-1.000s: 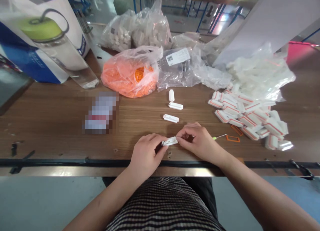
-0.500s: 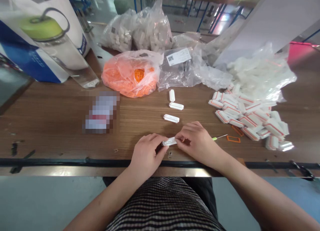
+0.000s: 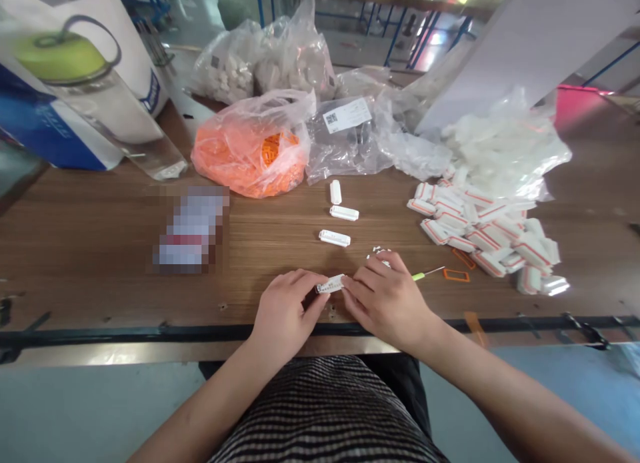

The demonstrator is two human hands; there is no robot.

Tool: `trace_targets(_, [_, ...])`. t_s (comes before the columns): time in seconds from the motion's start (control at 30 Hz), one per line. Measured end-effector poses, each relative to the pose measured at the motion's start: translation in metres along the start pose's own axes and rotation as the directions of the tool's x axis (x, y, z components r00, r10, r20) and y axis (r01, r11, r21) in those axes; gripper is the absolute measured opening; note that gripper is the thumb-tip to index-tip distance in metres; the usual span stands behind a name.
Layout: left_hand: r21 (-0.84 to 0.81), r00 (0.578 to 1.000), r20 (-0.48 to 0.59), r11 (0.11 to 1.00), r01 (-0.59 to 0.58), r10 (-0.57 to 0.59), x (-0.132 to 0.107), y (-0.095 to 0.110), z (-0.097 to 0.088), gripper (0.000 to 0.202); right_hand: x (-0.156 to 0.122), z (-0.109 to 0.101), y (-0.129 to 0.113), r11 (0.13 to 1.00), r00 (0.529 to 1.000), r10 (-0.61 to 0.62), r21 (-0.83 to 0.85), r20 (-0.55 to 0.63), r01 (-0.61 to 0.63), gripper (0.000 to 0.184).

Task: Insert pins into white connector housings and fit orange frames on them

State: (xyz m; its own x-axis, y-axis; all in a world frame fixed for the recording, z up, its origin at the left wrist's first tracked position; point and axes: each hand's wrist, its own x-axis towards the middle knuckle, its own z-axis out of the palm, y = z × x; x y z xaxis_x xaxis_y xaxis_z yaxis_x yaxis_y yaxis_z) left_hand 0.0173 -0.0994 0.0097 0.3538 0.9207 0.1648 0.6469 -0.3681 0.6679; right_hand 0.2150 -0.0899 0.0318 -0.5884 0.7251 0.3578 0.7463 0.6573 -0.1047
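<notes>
Your left hand (image 3: 286,311) and right hand (image 3: 385,300) are close together near the front edge of the surface (image 3: 90,256), with their fingers curled and pinching a white plastic strip (image 3: 330,283) from either end. The strip lies level between them, just above the wood, with a row of small dark marks along its top face. Tiny white pieces (image 3: 379,252) lie just beyond your right fingers, though they are too small to identify. To the right of that hand are a slim green-handled pick (image 3: 419,276) and two orange rectangular frames (image 3: 456,275), lying apart from the strip. Straight ahead, toward the middle of the surface, three white plastic pieces (image 3: 335,235) sit in a loose column, the farthest turned lengthwise toward the far edge. Farther right, a heap of white parts with orange edging (image 3: 480,231) spreads below a clear bag of white pieces (image 3: 505,153). Along the far edge sit an orange-filled plastic bag (image 3: 250,159), a clear labelled bag (image 3: 345,133) and bags of pale parts (image 3: 295,56). A blurred packet (image 3: 190,229) lies left of centre, and a clear bottle with a green lid (image 3: 95,109) stands by a blue-and-white carton (image 3: 45,123) at the far left corner.
</notes>
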Motion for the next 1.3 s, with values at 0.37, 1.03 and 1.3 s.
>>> trace_targets(0.37, [0.008,1.000,-0.003,1.000,-0.004,0.004,0.003,-0.001,0.001,0.012,-0.015,-0.023,0.098,0.793,0.830,0.478,0.265,0.287,-0.549,0.017])
trace_targets(1.03, [0.019,1.000,-0.002,1.000,-0.007,0.007,0.003,-0.001,0.001,0.010,-0.027,-0.021,0.123,0.907,0.889,0.371,0.102,0.267,-0.409,0.024])
trace_targets(1.3, [0.012,1.000,-0.005,1.000,-0.008,0.008,0.002,-0.001,0.000,0.011,-0.020,-0.018,0.097,0.698,0.677,0.695,0.000,0.244,-0.716,0.023])
